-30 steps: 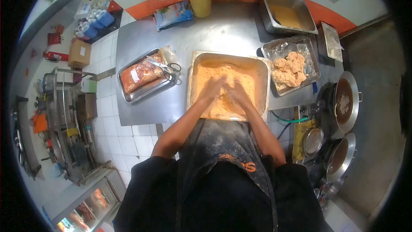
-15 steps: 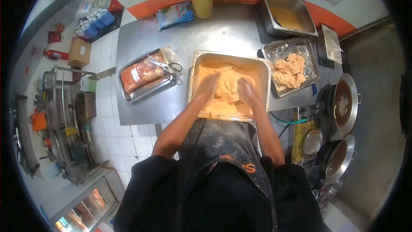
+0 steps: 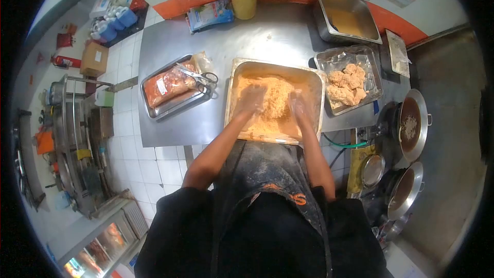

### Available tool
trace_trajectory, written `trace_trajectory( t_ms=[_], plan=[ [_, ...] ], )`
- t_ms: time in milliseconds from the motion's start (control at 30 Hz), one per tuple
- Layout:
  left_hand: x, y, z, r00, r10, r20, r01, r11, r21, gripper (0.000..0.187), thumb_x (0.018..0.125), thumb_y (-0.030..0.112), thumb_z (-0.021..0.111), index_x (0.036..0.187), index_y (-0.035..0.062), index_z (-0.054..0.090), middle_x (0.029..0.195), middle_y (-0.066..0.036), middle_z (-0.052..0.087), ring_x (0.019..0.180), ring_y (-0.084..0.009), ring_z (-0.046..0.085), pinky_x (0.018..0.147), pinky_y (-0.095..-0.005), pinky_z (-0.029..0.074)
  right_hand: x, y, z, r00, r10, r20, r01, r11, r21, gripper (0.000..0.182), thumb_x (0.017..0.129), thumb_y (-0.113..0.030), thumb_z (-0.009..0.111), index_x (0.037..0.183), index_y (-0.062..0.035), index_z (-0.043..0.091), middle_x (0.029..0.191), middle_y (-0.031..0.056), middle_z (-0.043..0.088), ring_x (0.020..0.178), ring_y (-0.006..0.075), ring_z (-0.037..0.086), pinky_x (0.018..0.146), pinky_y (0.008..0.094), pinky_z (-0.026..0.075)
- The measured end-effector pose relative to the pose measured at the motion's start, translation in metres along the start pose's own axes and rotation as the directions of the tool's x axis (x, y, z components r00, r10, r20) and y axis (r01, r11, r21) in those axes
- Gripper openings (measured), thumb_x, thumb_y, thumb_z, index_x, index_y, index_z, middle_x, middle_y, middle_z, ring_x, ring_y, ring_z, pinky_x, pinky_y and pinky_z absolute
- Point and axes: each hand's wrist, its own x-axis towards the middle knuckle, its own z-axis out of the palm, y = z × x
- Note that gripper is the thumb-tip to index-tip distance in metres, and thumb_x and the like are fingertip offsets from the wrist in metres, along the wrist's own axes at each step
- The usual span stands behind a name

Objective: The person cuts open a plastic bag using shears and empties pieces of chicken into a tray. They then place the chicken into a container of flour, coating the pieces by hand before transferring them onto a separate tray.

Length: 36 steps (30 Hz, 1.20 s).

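Observation:
A deep metal pan [image 3: 229,85] of orange-tinted breading flour [image 3: 278,95] is in front of me. My left hand [image 3: 252,100] is in the flour on the pan's left side, blurred, with its fingers stretched out. On the right side, my right hand [image 3: 299,107] is dusted with flour, its fingers extended and pointing away from me. Between the two palms lies a loose, crumbly heap of the flour. No separate piece can be made out in either hand; anything under the flour is hidden.
To the right, a tray [image 3: 380,85] holds breaded chicken pieces [image 3: 347,83]. Behind it is a deep pan [image 3: 321,20] of yellowish liquid. At left, scissors [image 3: 198,75] lie on bagged meat [image 3: 167,86] in a tray [image 3: 149,107]. Woks [image 3: 425,123] of brown oil stand at far right.
Both hands have moved slightly apart, the right one shifting right. The flour heap between them looks looser and more spread. The trays around the pan have stayed put.

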Motion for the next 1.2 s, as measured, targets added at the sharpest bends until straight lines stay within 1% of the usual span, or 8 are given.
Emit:
trace_trajectory(
  t_ms=[167,367,533,667,767,867,967,1200],
  plan=[
    [-0.003,-0.008,0.028,0.978,-0.118,-0.173,0.087,0.98,-0.177,0.061,0.101,0.05,0.041,0.144,0.0083,0.052,0.152,-0.024,0.042,0.145,-0.0365,0.035,0.118,-0.0409,0.028,-0.015,0.005,0.03,0.844,-0.423,0.33,0.516,0.807,-0.286,0.062,0.101,-0.051,0.046,0.134,0.0009,0.054,0.125,0.0231,0.064,0.121,0.0378,0.058,0.099,0.0449,0.044],
    [-0.009,0.011,-0.01,0.91,-0.406,0.081,0.31,0.54,-0.782,0.062,0.098,0.05,0.048,0.139,0.0041,0.055,0.149,-0.027,0.044,0.137,-0.0397,0.044,0.113,-0.0456,0.036,-0.018,-0.023,0.014,0.995,-0.03,0.092,0.001,0.954,0.301,0.055,0.101,-0.052,0.048,0.136,-0.0096,0.058,0.117,0.0094,0.065,0.106,0.0203,0.058,0.092,0.0401,0.046],
    [0.003,0.001,0.0,0.999,0.036,0.026,-0.044,0.876,0.48,0.041,0.101,0.03,0.048,0.135,0.0086,0.058,0.139,-0.024,0.054,0.13,-0.0364,0.05,0.114,-0.0448,0.033,-0.023,-0.033,0.004,0.988,-0.092,0.126,0.146,0.832,-0.535,0.059,0.101,-0.052,0.048,0.135,-0.0049,0.056,0.133,0.0114,0.06,0.117,0.0256,0.058,0.099,0.0387,0.044],
    [0.039,-0.057,0.069,0.973,0.025,-0.228,-0.157,0.798,-0.582,0.04,0.088,0.028,0.065,0.119,0.0026,0.066,0.123,-0.024,0.063,0.118,-0.0371,0.06,0.095,-0.0443,0.049,0.013,0.022,0.02,0.929,-0.318,0.192,0.327,0.945,-0.017,0.054,0.098,-0.043,0.052,0.132,-0.0017,0.055,0.13,0.0124,0.063,0.117,0.0236,0.06,0.099,0.0361,0.045],
    [0.01,-0.018,0.007,0.981,0.192,-0.019,-0.165,0.888,0.43,0.05,0.098,0.032,0.058,0.14,0.0054,0.053,0.141,-0.024,0.052,0.135,-0.0358,0.045,0.118,-0.0429,0.03,-0.015,-0.055,0.007,0.836,-0.489,0.248,0.434,0.866,0.247,0.052,0.098,-0.043,0.055,0.127,0.0002,0.062,0.13,0.019,0.06,0.121,0.0288,0.057,0.103,0.0373,0.045],
    [-0.021,0.03,-0.035,0.972,-0.234,-0.013,0.23,0.964,-0.132,0.062,0.097,0.045,0.056,0.143,0.0043,0.049,0.147,-0.024,0.047,0.14,-0.0389,0.04,0.119,-0.0424,0.027,0.006,-0.083,0.012,0.98,-0.165,-0.11,0.072,0.814,-0.576,0.059,0.099,-0.051,0.047,0.119,0.002,0.063,0.125,0.0248,0.06,0.114,0.033,0.059,0.095,0.0428,0.047],
    [0.135,-0.183,0.153,0.522,0.269,-0.809,0.068,0.933,0.354,0.054,0.094,0.045,0.059,0.118,-0.0027,0.062,0.114,-0.026,0.066,0.105,-0.0401,0.064,0.094,-0.0446,0.048,0.038,-0.032,0.035,0.838,-0.503,-0.213,0.27,0.721,-0.638,0.061,0.1,-0.053,0.043,0.113,0.0024,0.064,0.116,0.0268,0.063,0.105,0.0343,0.062,0.088,0.0459,0.049],
    [0.001,0.041,-0.034,0.928,-0.263,-0.263,0.178,0.935,-0.307,0.067,0.101,0.059,0.038,0.133,0.0048,0.059,0.129,-0.023,0.062,0.118,-0.0365,0.059,0.099,-0.0446,0.046,0.011,-0.079,0.084,0.864,-0.489,0.117,0.472,0.706,-0.529,0.052,0.102,-0.043,0.041,0.111,0.0032,0.062,0.098,0.0252,0.065,0.094,0.0373,0.06,0.086,0.0484,0.045]
  ],
)
